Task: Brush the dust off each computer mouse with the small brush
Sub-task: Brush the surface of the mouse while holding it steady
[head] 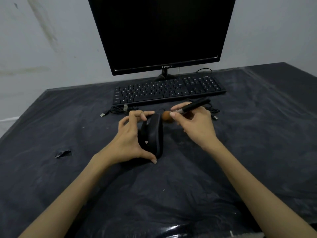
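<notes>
At frame centre, the left hand point(127, 143) clasps a black wired mouse point(151, 136) tipped on edge; the right hand point(195, 124) pinches a small brush point(187, 109), bristles at its front. Brushing looks underway; no other mice are visible.

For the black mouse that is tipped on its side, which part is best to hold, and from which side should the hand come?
Grip the mouse across its length, front and rear ends, coming from its left. It stands on edge, so the left hand clamps it this way, leaving the top and right side free for the brush in the right hand.
</notes>
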The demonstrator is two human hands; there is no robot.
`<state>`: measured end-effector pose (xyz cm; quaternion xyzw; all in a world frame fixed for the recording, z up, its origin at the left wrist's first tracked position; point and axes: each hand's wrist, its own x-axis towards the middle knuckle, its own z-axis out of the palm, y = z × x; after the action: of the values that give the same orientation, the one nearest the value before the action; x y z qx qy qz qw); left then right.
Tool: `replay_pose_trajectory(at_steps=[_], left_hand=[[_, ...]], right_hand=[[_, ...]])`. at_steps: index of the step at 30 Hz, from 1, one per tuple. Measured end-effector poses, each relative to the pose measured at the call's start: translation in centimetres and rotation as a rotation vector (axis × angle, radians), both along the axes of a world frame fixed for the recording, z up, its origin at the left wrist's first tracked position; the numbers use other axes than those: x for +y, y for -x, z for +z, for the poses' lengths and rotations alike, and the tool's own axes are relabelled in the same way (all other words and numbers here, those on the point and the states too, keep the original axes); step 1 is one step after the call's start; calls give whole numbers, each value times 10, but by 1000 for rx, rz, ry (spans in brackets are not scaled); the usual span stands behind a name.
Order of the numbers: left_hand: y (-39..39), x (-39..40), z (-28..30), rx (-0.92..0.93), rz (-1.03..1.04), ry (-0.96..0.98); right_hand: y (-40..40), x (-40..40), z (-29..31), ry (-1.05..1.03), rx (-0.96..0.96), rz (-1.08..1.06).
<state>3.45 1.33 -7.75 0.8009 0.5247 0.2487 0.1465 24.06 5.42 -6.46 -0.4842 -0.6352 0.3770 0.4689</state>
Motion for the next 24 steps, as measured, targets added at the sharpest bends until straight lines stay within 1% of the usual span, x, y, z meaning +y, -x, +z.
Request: replay_pose_trajectory(at_steps=[2,4,6,7,9,11,12,13,15,17,19,21,24], left_hand=[[1,3,1,0,13,36],[3,8,3,-4,21,87],[4,13,4,12,17,124],[4,16,5,26,13,136],[4,19,5,48,9,156],[5,20,5,54,12,167],[6,21,5,54,14,175],[6,22,4,52,16,185],[6,24,4,43,17,203],[5,25,5,47,13,208],[4,25,7,60,6,201],[4,25,8,70,3,201],[4,24,9,78,-6,214]], right_hand=[[-7,0,0,-48,13,-55],[-10,-5,0,-67,73,1],[-10,-17,-3,-75,89,96],[-10,-24,-8,-90,54,149],[-15,-35,-20,-120,-97,245],[-26,-43,-27,-68,-286,336],[-30,-45,-26,-34,-346,374],[-34,-45,-22,-25,-352,389],[-37,-42,-9,-69,-250,328],[-31,-35,3,-128,-129,205],[-19,-31,5,-196,-102,139],[-9,-33,-6,-212,-150,162],[-16,-46,-18,-67,-338,272]])
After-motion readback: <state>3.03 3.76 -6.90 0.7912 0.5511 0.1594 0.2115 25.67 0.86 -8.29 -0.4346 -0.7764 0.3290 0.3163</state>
